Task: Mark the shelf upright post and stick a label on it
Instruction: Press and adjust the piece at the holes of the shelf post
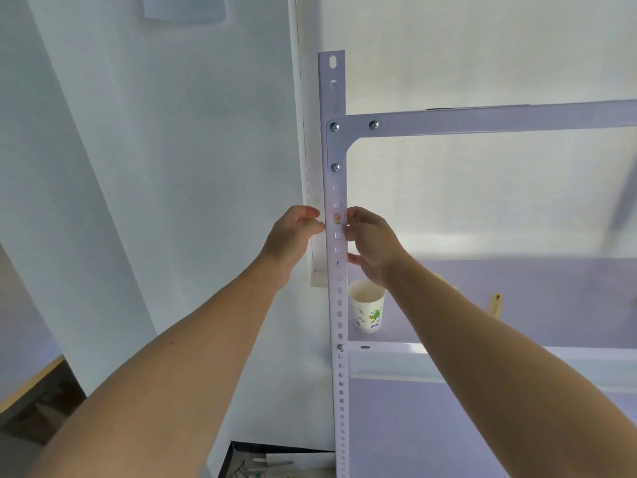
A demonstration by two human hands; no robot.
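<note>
left hand (296, 232), right hand (372, 243) pinch post (339, 305) | white wall (206, 167) | cup (367, 305) on shelf (534, 291)

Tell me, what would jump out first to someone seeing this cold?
Two bare arms reach up the middle, the left hand and right hand meeting on either edge of a tall white perforated upright post, flanking a small reddish patch on its face. Just below the right hand, a printed paper cup stands on the shelf behind the post.

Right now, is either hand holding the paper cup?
No, left hand and right hand are at the post; paper cup stands on the shelf.
</note>
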